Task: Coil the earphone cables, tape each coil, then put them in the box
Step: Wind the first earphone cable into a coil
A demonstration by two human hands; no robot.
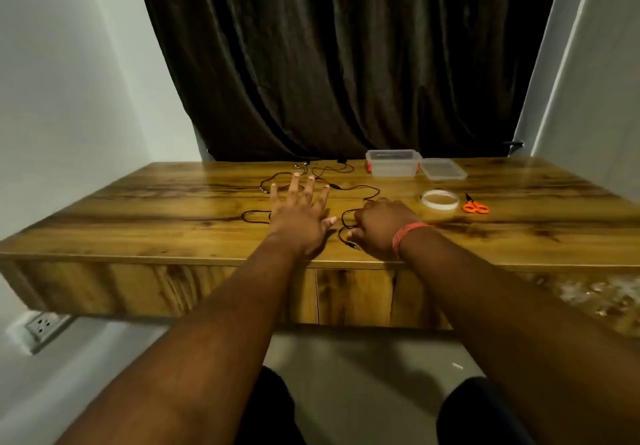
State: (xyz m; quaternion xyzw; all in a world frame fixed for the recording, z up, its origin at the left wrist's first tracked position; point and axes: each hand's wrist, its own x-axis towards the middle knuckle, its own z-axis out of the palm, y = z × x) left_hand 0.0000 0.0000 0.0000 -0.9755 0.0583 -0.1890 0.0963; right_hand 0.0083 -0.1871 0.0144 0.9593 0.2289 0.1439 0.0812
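Earphone cables, thin and black (332, 171), lie loose across the brown wooden table (173, 209); nothing is coiled or taped. One end is pinched by the right hand (381, 228). Left hand (299, 212) is spread flat. Clear plastic box (393, 164) waits far right, unfilled.

We look from head height, forward and down, close behind both hands, the table (173, 209) stretching beyond them.

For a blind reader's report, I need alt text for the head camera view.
A person's right hand pinches an uncoiled earphone cable on a wooden table, while the left hand lies flat with fingers spread. Beyond sit tape, orange scissors and an open clear box.
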